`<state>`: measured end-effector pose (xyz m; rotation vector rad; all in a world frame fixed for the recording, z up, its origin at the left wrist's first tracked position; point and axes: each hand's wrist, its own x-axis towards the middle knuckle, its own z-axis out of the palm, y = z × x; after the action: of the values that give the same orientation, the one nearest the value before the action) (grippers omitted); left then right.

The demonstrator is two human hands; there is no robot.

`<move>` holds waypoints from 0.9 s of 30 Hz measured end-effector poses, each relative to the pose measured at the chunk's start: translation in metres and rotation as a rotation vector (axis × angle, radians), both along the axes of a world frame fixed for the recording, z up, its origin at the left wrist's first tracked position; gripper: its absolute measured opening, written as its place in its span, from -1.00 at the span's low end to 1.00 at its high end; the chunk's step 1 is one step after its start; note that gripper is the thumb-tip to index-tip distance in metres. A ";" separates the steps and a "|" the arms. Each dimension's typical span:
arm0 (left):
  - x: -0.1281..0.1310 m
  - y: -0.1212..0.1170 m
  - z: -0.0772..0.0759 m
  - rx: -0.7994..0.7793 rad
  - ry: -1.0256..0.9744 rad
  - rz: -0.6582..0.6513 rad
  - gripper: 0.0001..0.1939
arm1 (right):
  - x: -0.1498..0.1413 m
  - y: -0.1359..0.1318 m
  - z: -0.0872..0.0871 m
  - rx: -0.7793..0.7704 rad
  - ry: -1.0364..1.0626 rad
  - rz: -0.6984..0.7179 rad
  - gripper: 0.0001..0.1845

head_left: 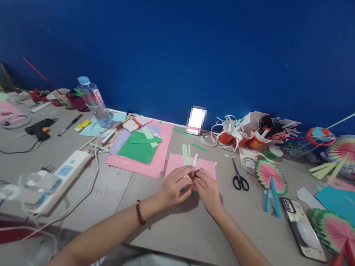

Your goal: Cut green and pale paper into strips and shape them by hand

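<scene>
Both of my hands meet over a sheet of pink paper [209,166] at the middle of the table. The fingertips of my left hand [173,186] and my right hand [208,192] are pinched together around a narrow whitish strip [195,160], which stands up between them. Its lower end is hidden by the fingers, and its material is too small to make out. Just behind my left hand, several pale green paper strips [186,153] lie on the pink sheet. A bit of dark green [194,192] shows beneath the hands.
Black-handled scissors [240,182] and a watermelon-patterned paper fan [272,178] lie to the right, near a phone [288,224]. Leftward are stacked green paper [136,151], a tilted bottle [96,101], a power strip [65,180] with loose cables, and a glue gun [39,129].
</scene>
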<state>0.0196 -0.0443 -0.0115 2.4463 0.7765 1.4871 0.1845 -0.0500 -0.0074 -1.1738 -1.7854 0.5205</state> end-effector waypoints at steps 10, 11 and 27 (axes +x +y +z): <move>0.004 -0.009 0.004 -0.096 -0.023 0.002 -0.90 | 0.005 0.002 -0.013 -0.079 0.039 -0.126 -0.76; 0.004 -0.010 0.005 -0.102 -0.017 -0.007 -0.89 | 0.005 0.002 -0.011 -0.107 0.061 -0.133 -0.73; 0.005 0.015 0.013 -1.125 -0.811 -0.008 -0.76 | 0.001 0.006 -0.003 -0.547 0.683 0.033 -0.42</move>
<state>0.0242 -0.0290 0.0016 0.9316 0.9854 1.2926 0.1855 -0.0437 -0.0099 -1.1256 -1.0948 1.3113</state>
